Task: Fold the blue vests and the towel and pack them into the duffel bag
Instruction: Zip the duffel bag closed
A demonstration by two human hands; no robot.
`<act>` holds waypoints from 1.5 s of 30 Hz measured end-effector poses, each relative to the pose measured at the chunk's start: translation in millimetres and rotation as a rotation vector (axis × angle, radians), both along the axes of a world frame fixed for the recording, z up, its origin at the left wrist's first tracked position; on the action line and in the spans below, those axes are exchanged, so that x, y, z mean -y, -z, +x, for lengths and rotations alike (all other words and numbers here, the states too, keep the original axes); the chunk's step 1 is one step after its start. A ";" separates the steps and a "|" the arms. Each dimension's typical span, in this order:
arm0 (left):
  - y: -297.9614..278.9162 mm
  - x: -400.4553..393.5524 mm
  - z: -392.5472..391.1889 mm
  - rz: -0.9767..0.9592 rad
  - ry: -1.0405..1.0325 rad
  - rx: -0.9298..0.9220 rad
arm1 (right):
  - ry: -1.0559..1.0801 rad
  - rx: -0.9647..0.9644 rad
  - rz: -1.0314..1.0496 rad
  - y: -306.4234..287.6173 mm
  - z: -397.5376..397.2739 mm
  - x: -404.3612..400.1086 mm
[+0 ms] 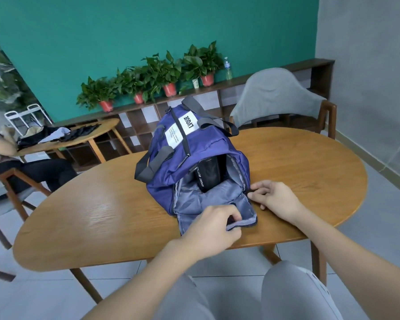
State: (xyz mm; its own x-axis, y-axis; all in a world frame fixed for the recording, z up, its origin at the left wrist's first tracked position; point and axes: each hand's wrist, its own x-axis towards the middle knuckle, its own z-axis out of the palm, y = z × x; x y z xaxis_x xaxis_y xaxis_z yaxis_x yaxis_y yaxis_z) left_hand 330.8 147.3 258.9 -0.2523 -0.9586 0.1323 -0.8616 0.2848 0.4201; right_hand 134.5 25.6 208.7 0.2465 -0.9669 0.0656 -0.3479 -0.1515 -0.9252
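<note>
Item 1, duffel bag (201, 155): blue, grey straps, white label patches. I log it lying on the oval wooden table (102, 204), slightly right of the table's middle. Long axis runs from 6 o'clock to 12 o'clock, tipped a little toward 11; the open end faces me at 6 o'clock, flap folded down onto the tabletop.

Item 2, black bottle (207, 174): inside the open end, lettered "SPORT BOTTLE", lying along the same axis.

Item 3, left hand (213, 224): at 6 o'clock of the bag, forearm entering from 7 o'clock, fingers curled and pinching the flap's near edge.

Item 4, right hand (275, 198): at 4 o'clock of the bag, forearm entering from 5 o'clock, thumb and forefinger pinched at the zip on the opening's right corner; other fingers loosely bent.

Item 5, grey chair (277, 95): at 1 o'clock beyond the table.
</note>
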 end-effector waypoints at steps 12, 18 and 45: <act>-123.0 73.8 24.3 -0.271 -0.178 0.289 | -0.003 -0.123 0.073 -5.7 14.1 2.3; -120.6 79.0 24.8 -0.330 -0.199 0.214 | 0.098 -0.240 0.040 -12.2 23.8 6.2; -121.0 78.2 23.4 -0.293 -0.085 0.160 | -0.039 0.321 -0.038 -120.4 18.2 -5.6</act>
